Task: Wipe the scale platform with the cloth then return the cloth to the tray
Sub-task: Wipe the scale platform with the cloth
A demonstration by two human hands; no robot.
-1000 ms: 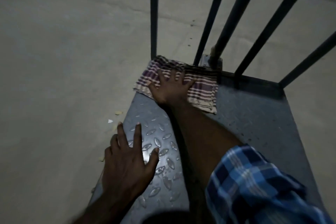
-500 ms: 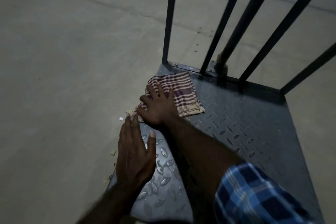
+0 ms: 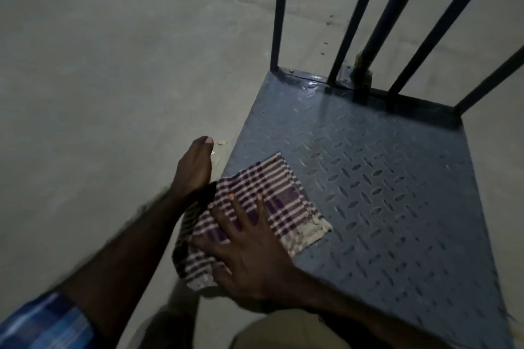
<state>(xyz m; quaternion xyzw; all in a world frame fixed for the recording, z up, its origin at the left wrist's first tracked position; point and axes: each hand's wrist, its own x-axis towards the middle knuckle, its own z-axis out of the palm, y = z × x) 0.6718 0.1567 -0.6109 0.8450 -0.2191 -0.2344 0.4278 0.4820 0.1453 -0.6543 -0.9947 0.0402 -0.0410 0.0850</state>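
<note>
The scale platform (image 3: 382, 178) is a grey chequer-plate steel deck. A purple-and-white checked cloth (image 3: 283, 195) lies on its near left corner, and its bunched left part hangs over the edge. My right hand (image 3: 249, 246) presses down on the cloth, fingers spread over it and thumb in the bunched fabric. My left hand (image 3: 194, 167) is held flat just off the platform's left edge above the floor. It holds nothing, and its wrist touches the cloth's dark corner. No tray is in view.
Black metal bars (image 3: 279, 8) rise from the platform's far edge. Concrete floor (image 3: 113, 65) lies to the left, with small bits of debris (image 3: 222, 142) by the platform's edge. My knee in tan trousers (image 3: 283, 331) is at the bottom.
My right hand has dragged the cloth from the far left corner toward me to the near left edge. My left hand has come off the platform onto its left side.
</note>
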